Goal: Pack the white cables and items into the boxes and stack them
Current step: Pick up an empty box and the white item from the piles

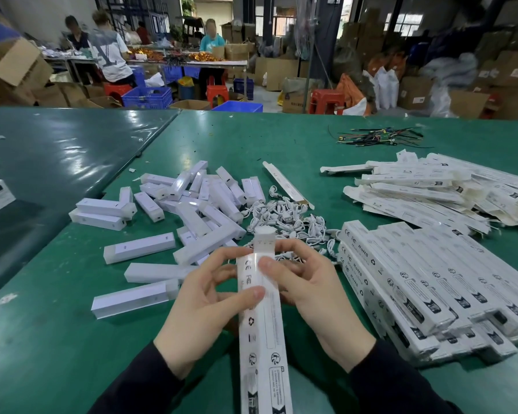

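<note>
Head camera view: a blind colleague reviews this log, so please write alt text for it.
Both hands, left hand and right hand, hold a long white box upright over a green table, its top flap open. Behind lie loose white bars, a white cable pile, flat cartons, and stacked packed boxes at right.

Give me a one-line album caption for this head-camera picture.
Both hands hold a long white box over a green table.

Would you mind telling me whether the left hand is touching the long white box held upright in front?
Touching. The head view shows the left hand with its thumb pressed across the printed face of the box.
</note>
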Available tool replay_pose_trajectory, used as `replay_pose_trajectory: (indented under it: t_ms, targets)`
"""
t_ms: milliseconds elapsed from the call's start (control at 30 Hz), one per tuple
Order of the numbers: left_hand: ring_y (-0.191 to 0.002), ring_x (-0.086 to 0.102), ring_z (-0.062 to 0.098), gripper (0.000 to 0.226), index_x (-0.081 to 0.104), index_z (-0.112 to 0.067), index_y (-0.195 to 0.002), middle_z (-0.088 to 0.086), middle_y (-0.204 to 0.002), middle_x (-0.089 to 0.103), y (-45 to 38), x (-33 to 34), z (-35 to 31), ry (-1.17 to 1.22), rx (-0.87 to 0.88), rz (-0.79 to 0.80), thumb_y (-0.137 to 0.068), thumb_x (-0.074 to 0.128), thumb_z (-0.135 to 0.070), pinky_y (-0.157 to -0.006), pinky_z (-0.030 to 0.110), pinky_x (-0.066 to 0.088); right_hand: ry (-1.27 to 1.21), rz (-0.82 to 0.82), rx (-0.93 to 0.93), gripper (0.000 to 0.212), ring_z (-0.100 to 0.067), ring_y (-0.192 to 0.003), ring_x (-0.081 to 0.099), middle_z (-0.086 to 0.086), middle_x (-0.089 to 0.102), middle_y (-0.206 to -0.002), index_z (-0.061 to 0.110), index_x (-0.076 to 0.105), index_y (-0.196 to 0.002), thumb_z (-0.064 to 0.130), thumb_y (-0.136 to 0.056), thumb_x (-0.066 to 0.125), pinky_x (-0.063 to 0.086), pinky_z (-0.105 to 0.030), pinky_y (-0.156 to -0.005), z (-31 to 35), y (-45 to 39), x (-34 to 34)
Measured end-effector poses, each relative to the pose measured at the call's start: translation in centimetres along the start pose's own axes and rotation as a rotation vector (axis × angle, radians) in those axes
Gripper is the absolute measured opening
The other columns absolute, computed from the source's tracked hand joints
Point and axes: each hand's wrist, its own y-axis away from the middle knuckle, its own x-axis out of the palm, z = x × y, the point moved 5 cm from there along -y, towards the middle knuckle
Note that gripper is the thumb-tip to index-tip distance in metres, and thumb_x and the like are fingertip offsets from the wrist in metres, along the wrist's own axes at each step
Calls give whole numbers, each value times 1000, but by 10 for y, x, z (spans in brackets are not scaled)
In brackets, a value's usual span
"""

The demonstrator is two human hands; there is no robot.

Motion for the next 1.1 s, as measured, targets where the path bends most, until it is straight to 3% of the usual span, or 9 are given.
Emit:
replay_pose_trajectory:
  t_ms: [100,200,300,433,533,733,867,1000,1100]
  targets:
    - [-86,71,39,54,59,-20,-124,13,-107,73,-1,0,-2,19,2,29,-72,71,-13,-68,36,59,-97,-2,72,19,-17,-71,69,-10,75,-90,24,75,-85,11,-92,62,54,-24,-56,-3,0,2]
    - [-94,71,34,59,61,-23,-127,9,-112,72,-2,2,0,-4,9,18,-71,73,-14,-75,35,59,-64,-24,102,19,-10,-71,67,-2,76,-88,17,75,-89,10,-95,59,51,-19,-55,-8,0,2]
    - [-85,72,38,56,68,-30,-118,8,-110,71,0,3,5,-40,32,-30,-66,80,-13,-69,35,59,32,-28,74,22,-8,-68,66,3,74,-76,14,77,-87,19,-97,58,50,-18,-56,-6,1,4]
    - [-81,66,49,63,66,-40,-118,5,-112,69,2,6,7,-120,52,-36,-58,84,-32,-72,53,56,42,26,96,14,-8,-60,64,4,69,-66,10,77,-86,16,-91,66,50,-17,-53,-8,3,7]
    - [-69,59,27,61,64,-45,-120,-2,-111,68,2,6,1,-169,84,-4,-62,79,-41,-62,33,54,-34,51,185,12,-18,-76,71,-8,76,-86,11,77,-94,15,-90,66,55,-22,-63,-10,2,6]
    - [-109,65,13,70,56,-28,-131,-8,-118,70,4,10,5,-224,77,43,-65,74,-43,-86,20,51,-228,16,252,44,-21,-80,69,-20,73,-102,29,50,-130,4,-95,57,56,-28,-66,-11,3,8]
    - [-106,66,11,55,58,-23,-124,-7,-114,71,6,20,6,-274,111,102,-73,71,-40,-88,20,49,-95,-9,257,26,-16,-80,69,-15,73,-103,26,61,-121,20,-96,59,54,-24,-65,-13,6,11]
    - [-102,67,12,46,61,-23,-116,-6,-110,71,6,20,7,-306,117,91,-73,71,-37,-86,22,51,-15,88,182,22,-19,-97,71,-6,74,-104,16,71,-110,21,-89,69,55,-26,-83,-14,8,17]
    - [-96,68,15,37,63,-32,-106,-3,-105,72,7,19,6,-322,118,88,-70,73,-37,-78,31,55,-47,44,193,27,-18,-80,71,-10,75,-97,13,72,-106,9,-80,76,56,-25,-66,-15,8,14]
